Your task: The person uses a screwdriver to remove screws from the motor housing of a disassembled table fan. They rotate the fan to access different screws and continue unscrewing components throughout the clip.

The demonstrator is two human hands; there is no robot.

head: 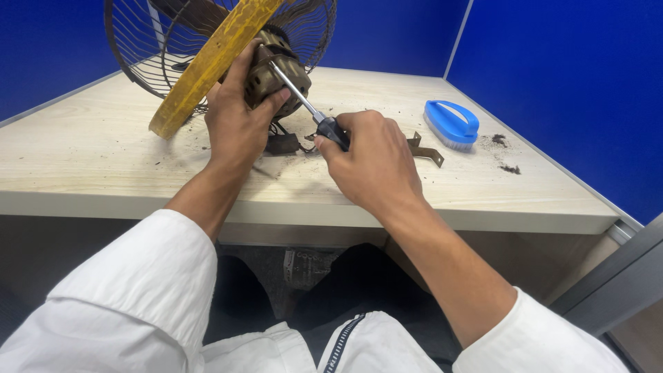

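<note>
White sleeves lowest in frame, both forearms reaching up over the counter [103, 166] edge. Right hand [369, 162] closed around dark handle of screwdriver [307, 103]; metal shaft angled up-left, tip meeting the fan motor [280, 69]. Left hand [238, 114] wrapped around that motor housing from the left, thumb lying near the shaft, fingers gripping. Motor brownish, grimy, fixed at back of a wire fan guard [159, 41] with worn yellow rim [207, 65]; guard tilted, lower rim resting on counter towards the far left. Small dark part and wires on counter just below the motor. Bent metal bracket [425, 150] just right of right hand. Blue scrubbing brush [451, 124] further right, bristles down. Dirt specks scattered on pale wood surface; blue partition walls [566, 76] behind.
</note>
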